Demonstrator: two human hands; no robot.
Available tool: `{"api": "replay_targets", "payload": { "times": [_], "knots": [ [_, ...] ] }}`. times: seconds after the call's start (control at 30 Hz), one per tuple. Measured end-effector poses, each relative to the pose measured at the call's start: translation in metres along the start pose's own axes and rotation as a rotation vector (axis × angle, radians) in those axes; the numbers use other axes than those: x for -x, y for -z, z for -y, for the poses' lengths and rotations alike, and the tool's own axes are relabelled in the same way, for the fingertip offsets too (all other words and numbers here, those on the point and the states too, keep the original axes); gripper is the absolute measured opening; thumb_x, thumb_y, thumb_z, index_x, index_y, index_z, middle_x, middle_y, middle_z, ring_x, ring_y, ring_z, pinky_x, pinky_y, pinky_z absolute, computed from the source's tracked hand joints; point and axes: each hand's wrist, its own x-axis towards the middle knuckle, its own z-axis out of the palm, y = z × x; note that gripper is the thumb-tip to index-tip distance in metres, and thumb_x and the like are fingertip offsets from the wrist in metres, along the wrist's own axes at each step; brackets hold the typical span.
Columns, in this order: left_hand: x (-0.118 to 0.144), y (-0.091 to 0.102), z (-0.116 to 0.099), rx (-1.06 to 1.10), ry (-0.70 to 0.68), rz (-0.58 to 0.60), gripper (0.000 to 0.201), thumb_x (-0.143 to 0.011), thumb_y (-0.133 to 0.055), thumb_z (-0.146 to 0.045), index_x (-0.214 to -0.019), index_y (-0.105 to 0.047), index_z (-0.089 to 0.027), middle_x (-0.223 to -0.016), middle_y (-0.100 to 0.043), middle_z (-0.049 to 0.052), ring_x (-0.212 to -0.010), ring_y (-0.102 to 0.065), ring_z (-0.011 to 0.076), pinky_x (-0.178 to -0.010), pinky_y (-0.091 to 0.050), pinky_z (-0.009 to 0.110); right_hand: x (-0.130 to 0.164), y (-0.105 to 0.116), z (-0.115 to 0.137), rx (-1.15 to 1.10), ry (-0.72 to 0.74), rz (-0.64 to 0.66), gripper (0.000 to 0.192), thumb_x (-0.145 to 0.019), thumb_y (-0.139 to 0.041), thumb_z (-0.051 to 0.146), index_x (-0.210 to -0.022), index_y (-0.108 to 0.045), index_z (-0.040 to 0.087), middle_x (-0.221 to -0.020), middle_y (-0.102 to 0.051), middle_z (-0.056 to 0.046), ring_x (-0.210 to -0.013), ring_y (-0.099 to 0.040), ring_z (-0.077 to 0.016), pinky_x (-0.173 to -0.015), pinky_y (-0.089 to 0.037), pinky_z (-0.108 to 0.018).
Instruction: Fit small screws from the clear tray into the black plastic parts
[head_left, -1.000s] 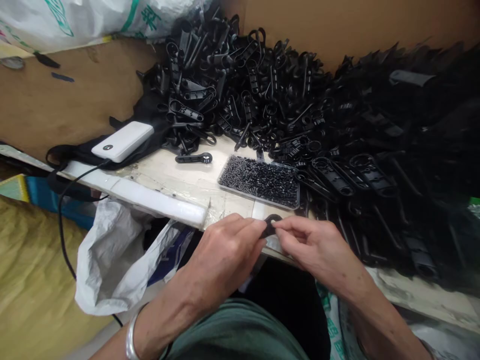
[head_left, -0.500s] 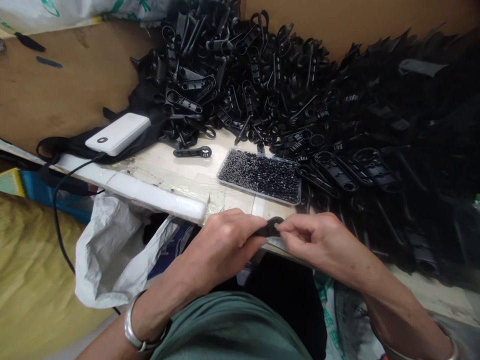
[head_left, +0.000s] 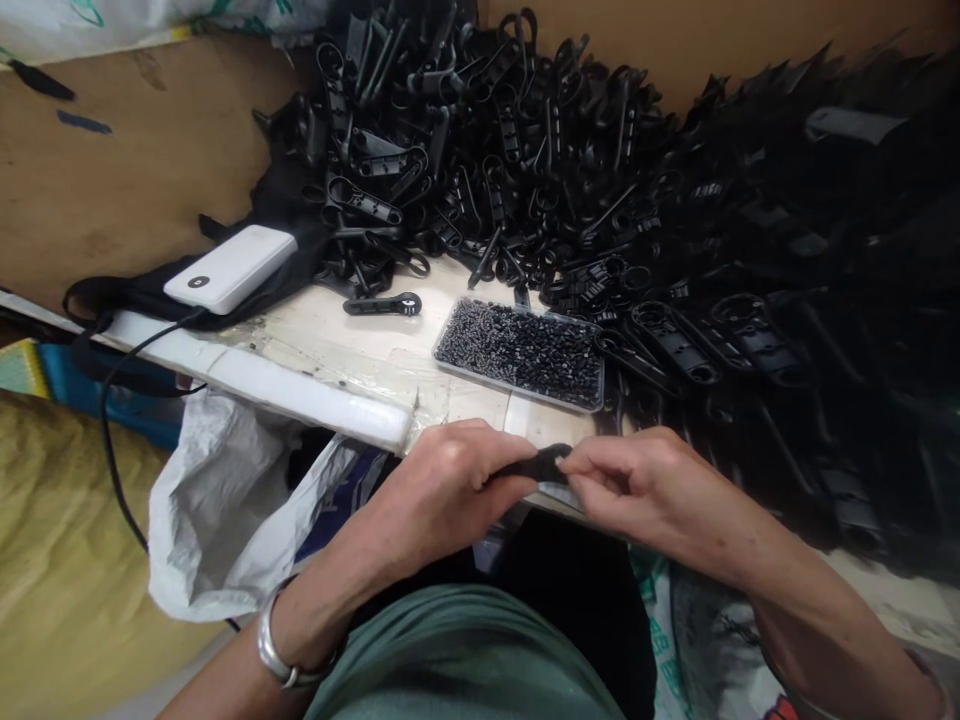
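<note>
Lowered slightly: black plastic clip (head_left: 541, 463), pinched between left hand (head_left: 442, 490) and right hand (head_left: 637, 480) at table (head_left: 360, 350) edge, just before screw tray (head_left: 521, 355).

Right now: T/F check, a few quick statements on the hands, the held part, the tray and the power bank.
1. Both hands, left hand and right hand, grip one black part. True.
2. The clear tray holds white beads. False: small black pieces.
3. The white power bank has a cable plugged in. True.
4. The power bank lies right of the tray. False: left of it.
5. A single black part lies apart from the pile. True.
</note>
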Motion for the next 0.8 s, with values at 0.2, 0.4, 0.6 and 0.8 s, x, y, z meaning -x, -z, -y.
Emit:
{"api": "replay_targets", "payload": {
  "times": [0.2,0.4,0.6,0.8],
  "knots": [
    [-0.004,0.006,0.012,0.024,-0.010,0.006,0.013,-0.086,-0.060,-0.015,-0.096,-0.067,-0.019,-0.086,-0.069,0.001,-0.079,-0.061,0.0120,-0.072,-0.045,0.021,-0.002,0.008,0.004,-0.051,-0.011,0.082,0.024,-0.090,-0.045,0.021,-0.073,-0.062,0.019,-0.055,-0.045,0.006,-0.050,-0.041,-0.0074,-0.048,-0.030,-0.020],
    [-0.010,0.008,0.019,-0.086,-0.011,0.131,0.017,-0.091,-0.051,-0.015,-0.101,-0.064,-0.018,-0.092,-0.068,0.003,-0.088,-0.061,0.0163,-0.082,-0.043,0.030,-0.017,0.029,-0.003,0.037,-0.042,-0.158,0.020,-0.093,-0.051,0.028,-0.098,-0.070,0.024,-0.067,-0.064,0.004,-0.060,-0.060,-0.0127,-0.058,-0.043,-0.023],
    [-0.014,0.016,0.018,-0.219,-0.048,0.030,0.014,-0.092,-0.050,-0.019,-0.095,-0.064,-0.019,-0.093,-0.067,0.002,-0.091,-0.058,0.0175,-0.086,-0.040,0.033,-0.049,0.029,-0.005,0.493,0.019,-0.150,0.017,-0.090,-0.052,0.019,-0.089,-0.069,0.023,-0.091,-0.066,-0.001,-0.081,-0.063,-0.0182,-0.074,-0.045,-0.029],
    [-0.048,0.041,0.029,-0.580,0.138,0.012,0.022,-0.090,-0.048,-0.012,-0.075,-0.064,-0.017,-0.078,-0.065,0.004,-0.080,-0.052,0.0209,-0.072,-0.035,0.034,-0.062,0.025,0.002,0.658,-0.095,-0.008,0.026,-0.092,-0.046,0.017,-0.069,-0.058,0.021,-0.076,-0.062,0.000,-0.070,-0.061,-0.0175,-0.064,-0.040,-0.030]
  ]
}}
